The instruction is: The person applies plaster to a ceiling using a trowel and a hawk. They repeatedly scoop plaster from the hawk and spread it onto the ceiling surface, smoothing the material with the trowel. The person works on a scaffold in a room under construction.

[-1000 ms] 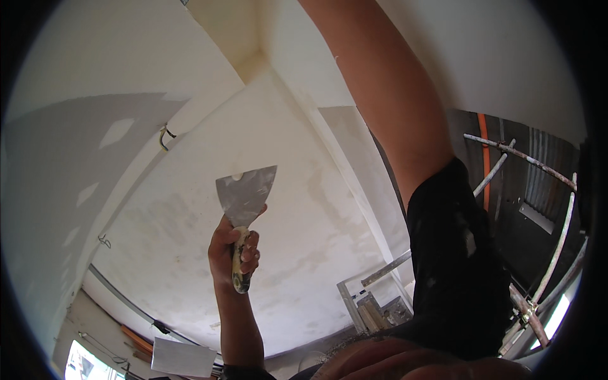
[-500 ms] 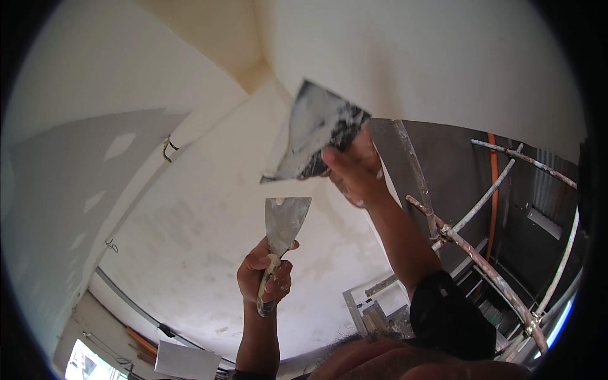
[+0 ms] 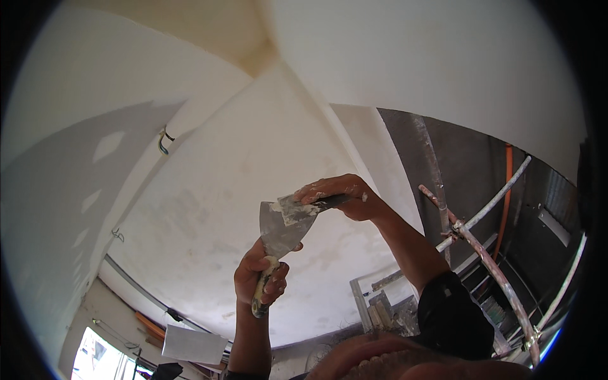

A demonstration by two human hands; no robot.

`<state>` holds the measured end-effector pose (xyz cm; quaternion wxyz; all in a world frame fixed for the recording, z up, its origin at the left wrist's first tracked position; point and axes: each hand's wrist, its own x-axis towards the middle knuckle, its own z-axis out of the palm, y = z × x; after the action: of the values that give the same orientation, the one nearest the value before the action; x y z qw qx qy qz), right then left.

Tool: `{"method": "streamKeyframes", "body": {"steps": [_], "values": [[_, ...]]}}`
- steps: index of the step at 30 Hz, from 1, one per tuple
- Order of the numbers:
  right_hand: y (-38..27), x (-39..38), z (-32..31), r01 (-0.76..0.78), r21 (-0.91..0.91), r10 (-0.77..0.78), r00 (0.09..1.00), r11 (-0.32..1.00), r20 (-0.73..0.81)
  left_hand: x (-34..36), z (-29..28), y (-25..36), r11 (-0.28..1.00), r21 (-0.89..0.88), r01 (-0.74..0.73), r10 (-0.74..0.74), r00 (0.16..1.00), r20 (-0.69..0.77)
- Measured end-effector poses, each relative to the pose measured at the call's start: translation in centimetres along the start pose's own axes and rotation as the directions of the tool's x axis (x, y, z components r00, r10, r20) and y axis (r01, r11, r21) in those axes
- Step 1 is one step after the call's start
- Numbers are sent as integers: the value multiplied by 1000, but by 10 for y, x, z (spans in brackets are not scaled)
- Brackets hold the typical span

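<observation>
While the left hand (image 3: 261,278) grips the pale handle of a plaster-smeared steel putty knife (image 3: 278,231), the right hand (image 3: 345,196) pinches a second, wider steel blade (image 3: 303,208) laid across its far edge, both raised beneath the white plastered ceiling (image 3: 209,190).

Two bare forearms rise from the lower edge of the view, each ending in an ungloved hand. The left hand (image 3: 261,278) carries pale smears of dried plaster on the fingers and knuckles. The right hand (image 3: 345,196) shows small white flecks and blobs of the same plaster along the fingers and across the back. No watch, ring or wristband shows on either wrist. The right upper arm is covered by a short black sleeve (image 3: 453,320) of plain cloth, its hem ending above the elbow. At the left arm's base only a dark edge of cloth is visible.
</observation>
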<state>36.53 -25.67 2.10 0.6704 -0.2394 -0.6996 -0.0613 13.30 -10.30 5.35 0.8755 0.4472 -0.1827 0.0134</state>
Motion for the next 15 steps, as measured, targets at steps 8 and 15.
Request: {"method": "streamKeyframes", "body": {"steps": [8,15], "values": [[35,52,-43,-402,-422,279,904,812,-324,-26,-10,35,976,71,-204,202,979,33],[-32,257,-86,-152,-671,-174,903,726,-393,-50,-36,61,952,154,-266,289,945,-156]]}}
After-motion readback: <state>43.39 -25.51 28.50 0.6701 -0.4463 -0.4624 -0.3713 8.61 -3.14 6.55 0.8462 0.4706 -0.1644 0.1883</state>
